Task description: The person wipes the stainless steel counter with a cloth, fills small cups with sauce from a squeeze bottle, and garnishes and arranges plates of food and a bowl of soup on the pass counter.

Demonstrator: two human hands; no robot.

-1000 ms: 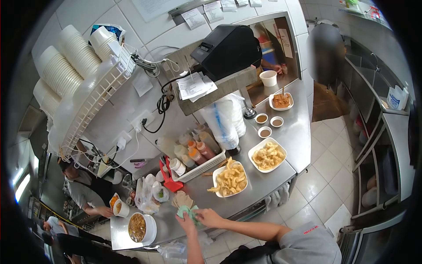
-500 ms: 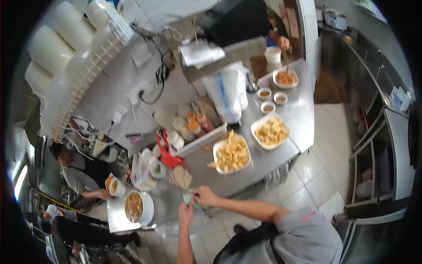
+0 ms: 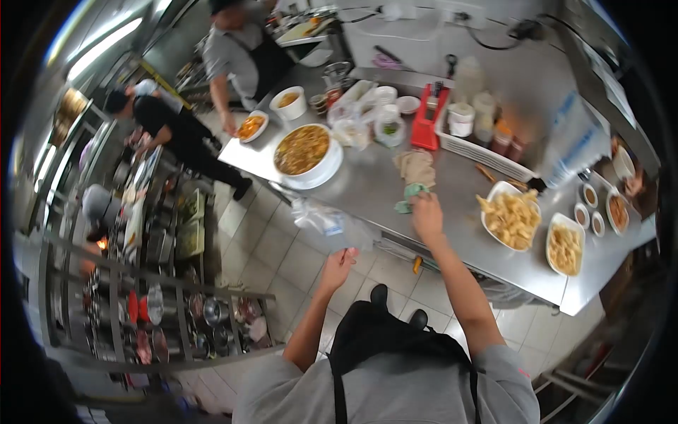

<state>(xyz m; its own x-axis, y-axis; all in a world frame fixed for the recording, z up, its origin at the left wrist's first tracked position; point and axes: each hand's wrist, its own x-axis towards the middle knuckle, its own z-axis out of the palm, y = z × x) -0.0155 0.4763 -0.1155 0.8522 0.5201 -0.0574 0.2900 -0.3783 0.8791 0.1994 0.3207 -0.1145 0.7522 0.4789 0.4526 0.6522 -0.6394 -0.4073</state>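
Presently, two bare hands at a steel counter (image 3: 374,180).

Item: right hand (image 3: 426,213). Thumb and fingers pinch a pale green cloth (image 3: 408,198), which lies at the near edge of the counter, just beyond the knuckles.

Item: left hand (image 3: 340,266). Short of the counter and well apart from the right; fingers curled. Whether the fingertips press together or pinch anything cannot be told. Nearest to it, just beyond, is clear plastic film (image 3: 325,219) hanging at the counter edge; contact uncertain.

Item: beige cloth (image 3: 417,168), crumpled, beyond the right hand and touching the green one.

Item: red stand (image 3: 425,120), farther out in line with the right hand.

Item: white basket (image 3: 487,157) of bottles, beyond and to the right of that hand.

Item: white bowl (image 3: 497,239) of fried food, to the right hand's right.

Item: white tub (image 3: 329,171) of brown food, beyond the left hand.

Step, as judged: handling the green cloth against the beige; whether laying or lifting, one view cannot settle. The next move would call for a steady pinch, clear of the bowl.
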